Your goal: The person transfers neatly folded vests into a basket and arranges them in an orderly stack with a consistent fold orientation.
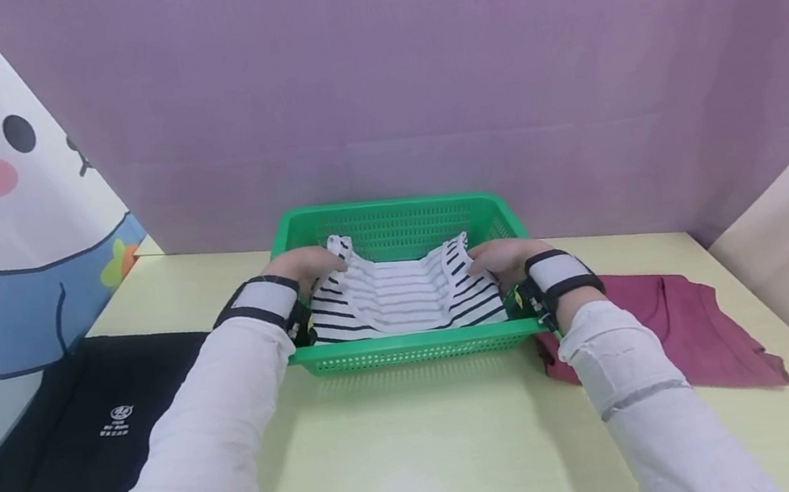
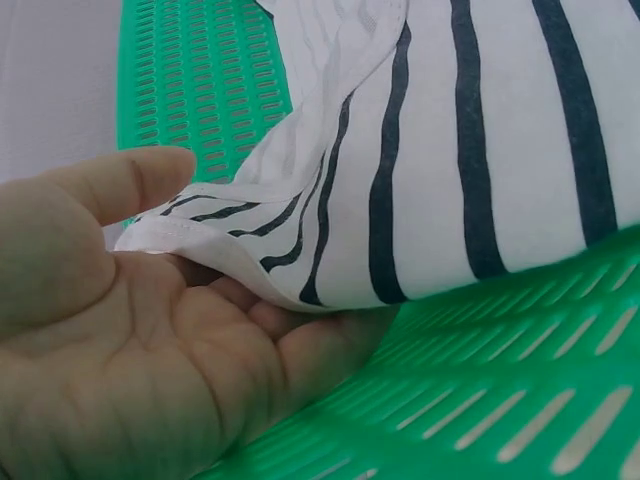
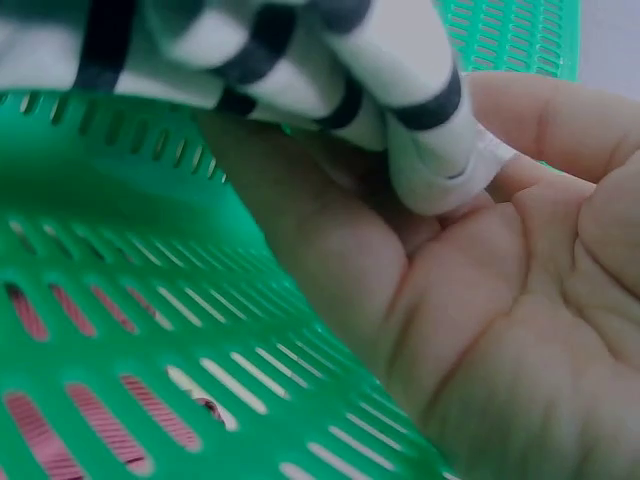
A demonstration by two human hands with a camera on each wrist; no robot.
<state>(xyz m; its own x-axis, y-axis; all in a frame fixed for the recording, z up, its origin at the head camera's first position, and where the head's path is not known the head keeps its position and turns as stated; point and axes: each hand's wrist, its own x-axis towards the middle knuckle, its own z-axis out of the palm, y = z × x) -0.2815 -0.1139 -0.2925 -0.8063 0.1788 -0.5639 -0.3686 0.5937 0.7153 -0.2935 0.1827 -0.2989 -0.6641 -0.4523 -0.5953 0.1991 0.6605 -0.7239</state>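
The white garment with dark stripes (image 1: 405, 295) lay inside the rim of the green plastic basket (image 1: 416, 342) at the centre of the frame, its soft cloth sagging in shallow ripples between two raised sides. The basket was a rectangular tray with a smooth lip and walls pierced by rows of narrow slots.

The left hand (image 1: 310, 266) reached over the basket's left end. In its wrist view the fingers ran beneath the curved hem, with the thumb apart on the other side; whether they pinched the cloth could not be told, since the fingertips were hidden. The right hand (image 1: 505, 257), over the opposite end, held a bunched, rolled edge between thumb and fingers, its fingertips also hidden by the cloth.

Both arms wore loose white sleeves (image 1: 202, 441), wrinkled along their length, and pale wrist bands with black straps. A flat black garment (image 1: 76, 459) with small white print filled the lower left of the frame; a folded maroon garment (image 1: 687, 331) lay at the right, partly behind the right arm. The pale yellowish table (image 1: 407, 446) had a smooth sheen, and a faintly creased purple cloth (image 1: 400, 69) spanned the top.
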